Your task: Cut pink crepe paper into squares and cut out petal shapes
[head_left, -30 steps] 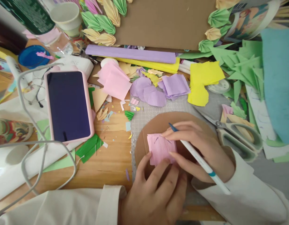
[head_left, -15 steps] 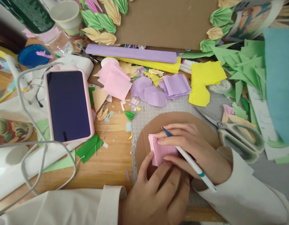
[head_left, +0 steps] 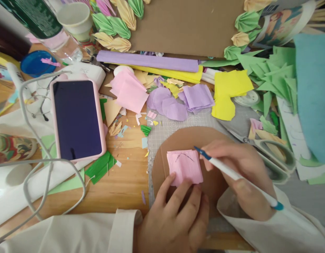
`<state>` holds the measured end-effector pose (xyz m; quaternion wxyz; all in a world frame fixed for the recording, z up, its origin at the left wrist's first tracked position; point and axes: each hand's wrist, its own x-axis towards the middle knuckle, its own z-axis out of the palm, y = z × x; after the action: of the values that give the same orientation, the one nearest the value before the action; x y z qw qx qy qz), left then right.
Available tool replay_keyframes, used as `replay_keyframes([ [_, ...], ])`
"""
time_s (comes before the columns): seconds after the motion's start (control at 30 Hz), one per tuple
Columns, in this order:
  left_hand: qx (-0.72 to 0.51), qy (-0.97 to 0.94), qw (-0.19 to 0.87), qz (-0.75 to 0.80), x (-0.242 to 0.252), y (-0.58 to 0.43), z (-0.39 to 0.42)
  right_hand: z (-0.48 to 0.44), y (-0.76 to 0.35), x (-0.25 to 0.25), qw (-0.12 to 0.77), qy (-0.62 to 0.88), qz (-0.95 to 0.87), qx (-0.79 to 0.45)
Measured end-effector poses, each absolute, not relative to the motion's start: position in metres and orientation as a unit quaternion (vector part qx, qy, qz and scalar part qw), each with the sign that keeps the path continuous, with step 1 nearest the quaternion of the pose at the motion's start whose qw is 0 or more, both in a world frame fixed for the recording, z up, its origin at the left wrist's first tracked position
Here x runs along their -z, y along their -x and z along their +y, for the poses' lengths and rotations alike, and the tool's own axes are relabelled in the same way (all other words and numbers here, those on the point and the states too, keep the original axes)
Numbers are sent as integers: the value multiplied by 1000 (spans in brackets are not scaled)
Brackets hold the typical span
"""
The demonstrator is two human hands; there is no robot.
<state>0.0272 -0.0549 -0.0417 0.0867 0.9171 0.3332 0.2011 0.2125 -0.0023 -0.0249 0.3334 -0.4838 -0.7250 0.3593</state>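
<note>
A folded stack of pink crepe paper [head_left: 185,168] lies on a round piece of brown cardboard [head_left: 173,138], with a dark curved line drawn near its top. My left hand [head_left: 178,214] rests with fingers spread, the fingertips pressing the paper's lower edge. To the right, my right hand [head_left: 238,172] grips a white pen [head_left: 231,174] with a blue tip. That tip is beside the paper's upper right corner; I cannot tell whether it touches anything. The cardboard sits on a grey cutting mat [head_left: 175,123].
Scissors [head_left: 267,149] lie right of the cardboard. Purple paper pieces [head_left: 175,107], yellow paper [head_left: 223,95] and pink squares [head_left: 131,91] are beyond it. A phone [head_left: 77,119] and white cable [head_left: 50,160] occupy the left. A leaf-edged cardboard panel [head_left: 183,28] stands at the back.
The paper was partly creased up under both hands; now it lies flatter with the drawn line showing. My right hand has moved right off it, turning the pen into a writing grip.
</note>
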Motion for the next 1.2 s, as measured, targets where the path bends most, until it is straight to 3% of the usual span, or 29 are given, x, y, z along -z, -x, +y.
replay_keyframes([
  [0.07, -200, -918, 80, 333, 42, -27, -55, -3, -208, 25, 349, 458, -702, -419],
  [0.23, -184, -933, 67, 301, 44, -26, -55, -1, -201, 28, 280, 440, -724, -452],
  [0.4, -181, -939, 55, 287, 44, -26, -53, -7, -200, 32, 347, 483, -646, -478],
  [0.67, -149, -950, 42, 270, 43, -24, -53, -3, -199, 32, 382, 502, -663, -403],
  [1.2, -159, -945, 44, 281, 42, -26, -52, -3, -197, 33, 329, 484, -724, -365],
])
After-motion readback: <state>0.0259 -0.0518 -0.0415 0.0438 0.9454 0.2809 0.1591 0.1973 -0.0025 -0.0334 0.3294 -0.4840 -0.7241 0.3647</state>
